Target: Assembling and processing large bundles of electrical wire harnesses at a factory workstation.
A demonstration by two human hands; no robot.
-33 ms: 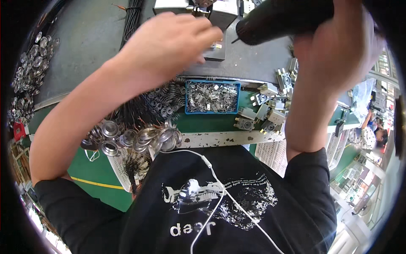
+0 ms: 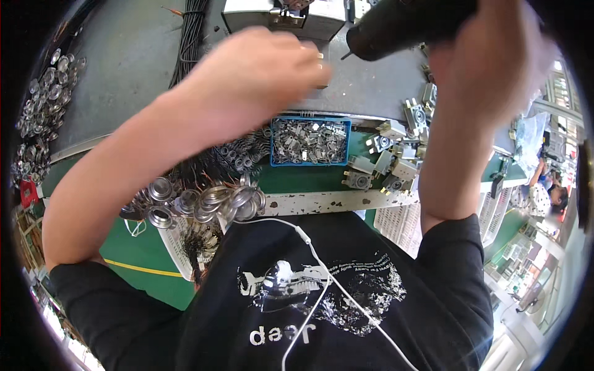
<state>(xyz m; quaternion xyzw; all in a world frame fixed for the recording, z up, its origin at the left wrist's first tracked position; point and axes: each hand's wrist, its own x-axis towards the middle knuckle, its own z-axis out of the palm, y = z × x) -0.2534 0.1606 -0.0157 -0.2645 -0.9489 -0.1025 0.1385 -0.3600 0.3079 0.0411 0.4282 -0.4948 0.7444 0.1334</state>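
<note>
My right hand point(image 2: 495, 68) grips a black power screwdriver point(image 2: 408, 31), its thin bit pointing left and down toward my other hand. Over the bench, my left hand point(image 2: 272, 68) has its fingers curled, blurred by motion. A small brass-coloured tab point(image 2: 320, 56) shows at its fingertips; the rest of what it holds is hidden behind the fingers. Just beyond that hand stands a silver metal box fixture point(image 2: 322, 21) with a dark mechanism on it.
A blue tray point(image 2: 312, 164) of small metal parts sits at the bench's near side. Several white-and-grey switch-like blocks point(image 2: 387, 162) lie right of it. Springs, black wires point(image 2: 189, 49) and metal rings point(image 2: 216, 201) are at the left. A person point(image 2: 544, 195) is far right.
My left hand has come slightly nearer and to the right, uncovering more of the metal fixture. The power screwdriver in my right hand has shifted a little upward.
</note>
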